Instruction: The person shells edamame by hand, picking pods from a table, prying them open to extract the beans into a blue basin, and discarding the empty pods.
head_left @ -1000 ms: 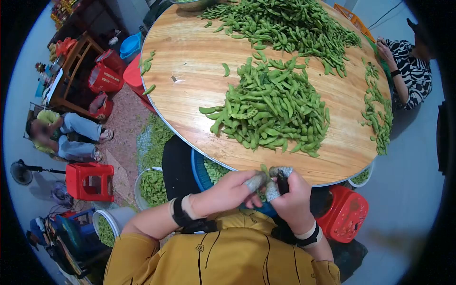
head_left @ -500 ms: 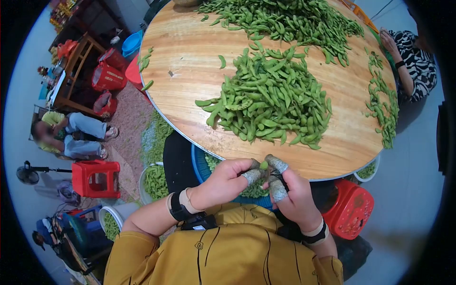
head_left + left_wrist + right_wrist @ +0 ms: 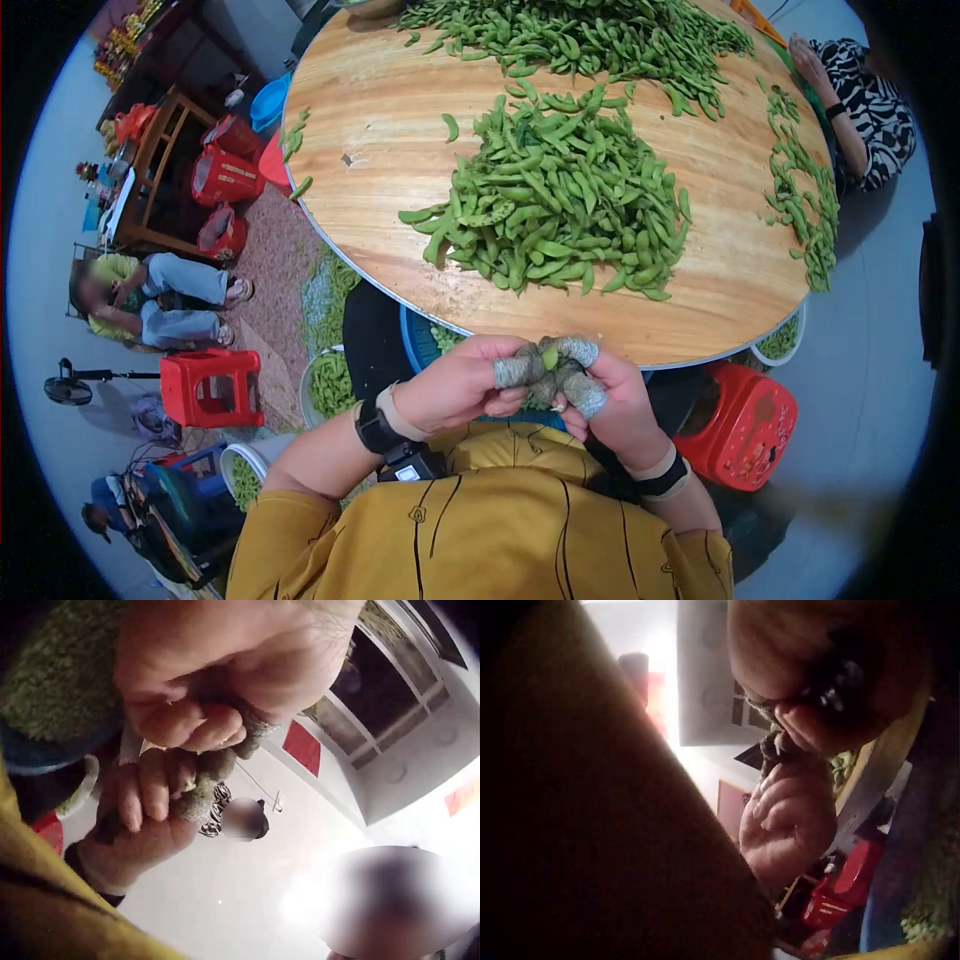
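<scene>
Over the near table edge, my left hand (image 3: 455,385) and right hand (image 3: 615,400) meet fingertip to fingertip. Grey-green wrapping covers several of their thumbs and fingers. Between the tips they pinch a green soybean pod (image 3: 550,357), most of it hidden by the wrapped fingers. The left wrist view has the left hand (image 3: 240,667) above and the right hand (image 3: 142,840) below, other fingers curled in. Something dark and shiny (image 3: 844,686) shows in the right palm. A blue basin (image 3: 412,345) with shelled beans sits under the hands. Just beyond lies a heap of soybean pods (image 3: 560,200).
The round wooden table (image 3: 370,240) bears a larger pod pile (image 3: 600,40) at the back and scattered pods (image 3: 795,200) at right. Red stools (image 3: 745,425) (image 3: 210,388) stand on both sides. Pod-filled buckets (image 3: 330,385) are at left. Another person (image 3: 865,110) sits at right.
The hands have closed together around the pod, the right one shifting left toward the left. The head view has shifted slightly. The heap looks the same.
</scene>
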Motion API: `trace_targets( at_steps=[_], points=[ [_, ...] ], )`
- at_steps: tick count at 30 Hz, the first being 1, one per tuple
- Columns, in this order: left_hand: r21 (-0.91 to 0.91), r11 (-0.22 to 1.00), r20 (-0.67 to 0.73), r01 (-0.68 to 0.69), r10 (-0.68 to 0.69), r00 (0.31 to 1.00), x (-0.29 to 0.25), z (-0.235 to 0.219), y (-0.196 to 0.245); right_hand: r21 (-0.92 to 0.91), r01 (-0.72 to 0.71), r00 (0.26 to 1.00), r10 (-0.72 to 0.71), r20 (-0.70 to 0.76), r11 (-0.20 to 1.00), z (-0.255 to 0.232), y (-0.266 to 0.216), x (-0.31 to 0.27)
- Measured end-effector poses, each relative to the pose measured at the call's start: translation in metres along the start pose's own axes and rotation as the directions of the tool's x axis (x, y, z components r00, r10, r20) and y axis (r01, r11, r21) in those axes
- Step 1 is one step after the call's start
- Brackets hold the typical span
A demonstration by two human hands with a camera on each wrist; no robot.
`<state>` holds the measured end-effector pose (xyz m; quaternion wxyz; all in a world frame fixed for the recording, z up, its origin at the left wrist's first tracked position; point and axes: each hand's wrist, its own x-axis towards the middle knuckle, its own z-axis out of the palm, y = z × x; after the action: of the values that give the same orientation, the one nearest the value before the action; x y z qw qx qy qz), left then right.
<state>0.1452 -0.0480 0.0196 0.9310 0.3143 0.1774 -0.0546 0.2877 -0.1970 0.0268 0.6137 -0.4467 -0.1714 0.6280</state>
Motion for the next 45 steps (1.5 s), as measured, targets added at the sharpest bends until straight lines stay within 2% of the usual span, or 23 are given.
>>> trace_targets(
  at_steps=[1, 2, 3, 7, 9, 10, 12, 13, 15, 17, 20, 27, 29, 31, 33, 34, 36, 39, 40, 41, 43, 44, 45],
  points=[
    [-0.001, 1.000, 0.000, 0.002, -0.002, 1.000, 0.001, -0.002, -0.002, 0.001, -0.001, 1.000, 0.001, -0.001, 1.000, -0.001, 0.006, 0.002],
    [-0.120, 0.992, 0.059, 0.042, -0.036, 0.998, 0.001, -0.004, -0.002, -0.339, 0.271, 0.957, -0.292, -0.009, 0.901, -0.003, 0.015, 0.006],
    [-0.236, 0.968, 0.121, 0.089, -0.062, 0.991, 0.002, -0.006, -0.003, -0.629, 0.468, 0.835, -0.544, 0.084, 0.621, -0.004, 0.019, 0.008],
    [-0.207, 0.973, 0.140, 0.106, -0.078, 0.987, 0.004, -0.013, -0.009, -0.592, 0.361, 0.899, -0.437, 0.016, 0.721, -0.011, 0.014, 0.005],
    [-0.141, 0.976, 0.066, 0.163, -0.155, 0.986, 0.003, -0.008, -0.005, -0.501, 0.270, 0.956, -0.290, 0.039, 0.822, -0.011, 0.003, 0.005],
    [-0.141, 0.976, 0.068, 0.165, -0.156, 0.985, 0.003, -0.008, -0.003, -0.502, 0.269, 0.956, -0.290, 0.037, 0.822, -0.010, -0.001, 0.004],
    [-0.027, 0.977, 0.069, 0.213, -0.211, 0.975, 0.003, -0.010, 0.000, -0.717, 0.204, 0.972, -0.228, 0.064, 0.667, -0.009, -0.007, 0.004],
    [-0.026, 0.978, 0.074, 0.209, -0.207, 0.976, 0.002, -0.012, 0.001, -0.721, 0.205, 0.971, -0.230, 0.065, 0.662, -0.009, -0.006, 0.004],
    [0.034, 0.978, 0.016, 0.208, -0.209, 0.978, 0.001, -0.018, -0.002, -0.906, 0.333, 0.897, -0.383, 0.218, 0.263, -0.008, -0.001, 0.007],
    [0.124, 0.970, 0.034, 0.209, -0.215, 0.976, -0.001, -0.020, -0.003, -0.899, 0.371, 0.881, -0.395, 0.261, 0.235, -0.003, -0.004, 0.009],
    [0.270, 0.943, 0.080, 0.194, -0.222, 0.972, -0.003, -0.023, -0.009, -0.890, 0.445, 0.857, -0.336, 0.391, 0.099, -0.001, -0.002, 0.006],
    [0.420, 0.897, 0.133, 0.141, -0.214, 0.968, -0.017, -0.026, -0.008, -0.945, 0.299, 0.903, -0.361, 0.235, 0.135, 0.010, 0.003, -0.003],
    [0.384, 0.907, 0.058, 0.173, -0.211, 0.976, -0.027, -0.028, 0.000, -0.973, 0.232, 0.914, -0.338, 0.224, -0.019, 0.012, -0.003, -0.005],
    [0.335, 0.927, 0.011, 0.167, -0.181, 0.983, -0.031, -0.036, -0.002, -0.975, 0.224, 0.894, -0.397, 0.209, -0.008, 0.010, -0.007, 0.008],
    [0.245, 0.969, 0.021, 0.011, -0.017, 1.000, -0.031, -0.038, -0.005, -0.986, 0.166, 0.731, -0.672, 0.115, 0.013, 0.012, -0.014, 0.030],
    [0.247, 0.969, 0.021, 0.013, -0.018, 1.000, -0.031, -0.033, -0.001, -0.985, 0.173, 0.729, -0.674, 0.123, 0.007, 0.011, -0.014, 0.040],
    [0.283, 0.959, 0.010, 0.010, -0.014, 1.000, -0.029, -0.025, 0.003, -0.997, -0.037, 0.730, -0.683, 0.018, -0.066, 0.009, -0.013, 0.057],
    [0.308, 0.951, 0.009, -0.007, 0.005, 1.000, -0.026, -0.022, 0.003, -0.999, 0.049, 0.732, -0.679, 0.047, -0.017, 0.012, -0.009, 0.053],
    [0.266, 0.964, -0.032, -0.025, 0.035, 0.999, -0.023, -0.020, 0.002, -0.995, 0.088, 0.752, -0.658, 0.032, 0.051, 0.013, -0.009, 0.047],
    [0.224, 0.974, -0.073, -0.044, 0.061, 0.995, -0.020, -0.018, 0.001, -0.995, 0.091, 0.754, -0.656, 0.037, 0.048, 0.018, -0.010, 0.040],
    [0.214, 0.975, -0.078, -0.062, 0.080, 0.994, -0.010, -0.017, -0.005, -0.949, 0.197, 0.824, -0.566, 0.025, 0.244, 0.032, -0.011, 0.025],
    [0.206, 0.976, -0.083, -0.078, 0.097, 0.992, -0.007, -0.016, -0.007, -0.948, 0.268, 0.816, -0.564, 0.130, 0.170, 0.028, 0.000, 0.024],
    [0.206, 0.975, -0.080, -0.078, 0.096, 0.992, -0.007, -0.015, -0.007, -0.951, 0.228, 0.862, -0.498, 0.096, 0.211, 0.034, -0.002, 0.019]
  ],
)
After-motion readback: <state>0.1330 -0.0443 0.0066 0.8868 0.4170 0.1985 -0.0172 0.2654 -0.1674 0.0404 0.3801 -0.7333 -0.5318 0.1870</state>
